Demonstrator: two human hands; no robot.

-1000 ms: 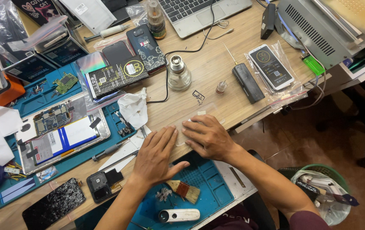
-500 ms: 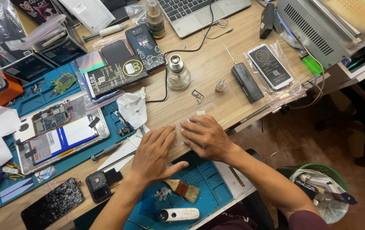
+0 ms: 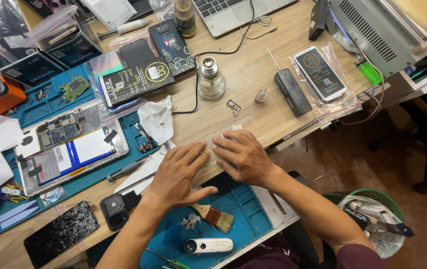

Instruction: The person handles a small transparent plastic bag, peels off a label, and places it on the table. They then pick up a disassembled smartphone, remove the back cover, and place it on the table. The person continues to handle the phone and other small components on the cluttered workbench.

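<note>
The clear, flat rectangular plastic film sheet lies on the wooden counter at the centre of the frame, just above both hands. Its long axis runs left to right, tilted slightly upward toward the right. Only its faint outline shows; its lower edge is hidden under the fingers.

The right hand lies flat and open, palm down, fingertips pressing the lower middle of the sheet. It is the nearer hand and covers more of the sheet. The left hand is likewise flat and open, fingers spread, its fingertips touching the sheet's lower left end. Neither hand grips anything. The sheet extends up and to the right from both hands.

Near items, counted:
- One small wooden-handled brush, just below the left hand on the blue silicone work mat.
- One white cylindrical device, lower centre.
- One crumpled white tissue, left of the sheet.
- One glass alcohol burner, above the sheet.
- One small glass vial and one black rectangular tool, upper right of the sheet.
- One bagged smartphone, far right.
- One opened tablet with exposed board, left.
- One cracked black screen panel, lower left.
- One green waste bin, on the floor at lower right.
</note>
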